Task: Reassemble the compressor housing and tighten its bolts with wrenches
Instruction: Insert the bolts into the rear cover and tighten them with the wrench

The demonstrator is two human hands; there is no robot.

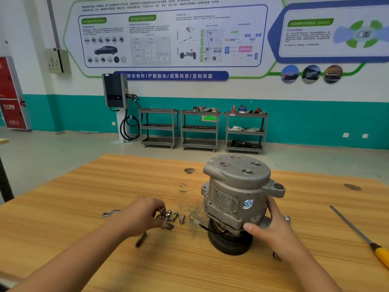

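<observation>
On the bench (105, 186), right hand (271, 228) grips the compressor (235, 186) — left hand (143, 214) pinches bolts (168, 214).

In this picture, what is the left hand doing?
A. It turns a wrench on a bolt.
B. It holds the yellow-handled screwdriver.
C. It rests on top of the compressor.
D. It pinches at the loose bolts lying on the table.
D: the left hand has its fingers curled among the loose bolts on the table, while the right hand holds the side of the compressor.
</observation>
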